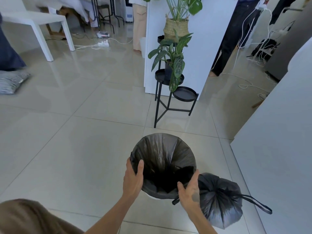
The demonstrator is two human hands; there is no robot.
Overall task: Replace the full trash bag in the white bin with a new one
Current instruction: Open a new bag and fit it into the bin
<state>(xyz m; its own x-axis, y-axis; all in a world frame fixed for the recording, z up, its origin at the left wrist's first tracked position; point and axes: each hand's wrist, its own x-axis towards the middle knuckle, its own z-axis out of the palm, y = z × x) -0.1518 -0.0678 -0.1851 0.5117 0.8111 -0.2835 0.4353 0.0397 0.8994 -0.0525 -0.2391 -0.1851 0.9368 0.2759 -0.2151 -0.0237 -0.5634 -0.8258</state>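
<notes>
Glossy beige floor tiles (84, 149) stretch out from under us, and nearest to us both bare forearms reach down to the white bin (154, 197), of which only a sliver of white shows below the liner at the near side. Our left hand (133, 179) wraps the near-left part of the rim, thumb inside the opening and fingers outside, pressing the new black bag (162, 154) against it. Our right hand (189, 191) pinches the liner's edge at the near-right part of the rim, thumb inside, fingers outside. That new bag lines the bin and is folded over its rim all round, its mouth wide open.

Just beside the bin on its right, touching our right hand's back, the full trash bag (221, 200) sits on the tiles, cinched shut, with its drawstring loop (258, 204) lying out toward the right.

Farther off, beyond the bin, a black plant stand (170, 105) holds leafy plants (170, 58), one in a woven basket (175, 28), against a white panel (207, 48). At the far left stands a white table (38, 22); white cables (94, 45) trail over the tiles behind.
</notes>
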